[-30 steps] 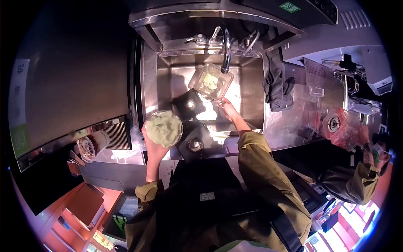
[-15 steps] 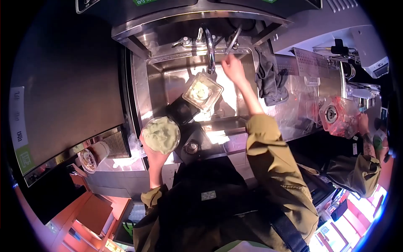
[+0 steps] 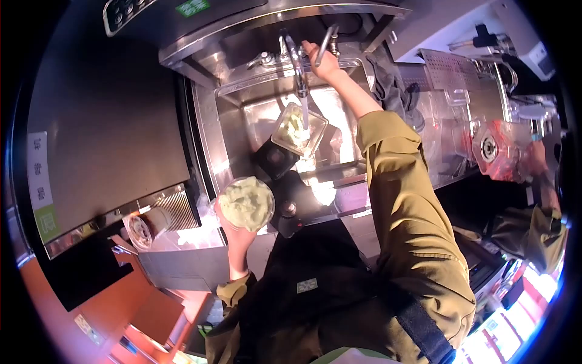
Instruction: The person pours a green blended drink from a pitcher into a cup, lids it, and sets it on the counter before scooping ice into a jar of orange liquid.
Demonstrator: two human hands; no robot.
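My left hand (image 3: 238, 238) is wrapped round a clear cup (image 3: 247, 203) full of a pale green, lumpy mixture, held left of the sink's front edge. My right hand (image 3: 321, 62) is at the back of the sink by the tap handle, partly behind a metal spout; what its fingers grip is hidden. Water runs from the curved faucet (image 3: 301, 79) into a square clear blender jar (image 3: 299, 130) with pale green residue, standing tilted in the metal sink (image 3: 227, 130). The jar's black base part (image 3: 276, 159) points toward me.
A black blender base (image 3: 290, 208) stands at the sink's front edge. Right of the sink lies a dark cloth (image 3: 397, 97). Farther right, a co-worker's hand (image 3: 536, 159) is at a clear jar with red contents (image 3: 502, 148). Another filled cup (image 3: 140, 232) stands at left.
My right hand has moved back to the tap handle. Water now runs into the jar. The cup in my left hand appears slightly farther right and lower as the view shifts.
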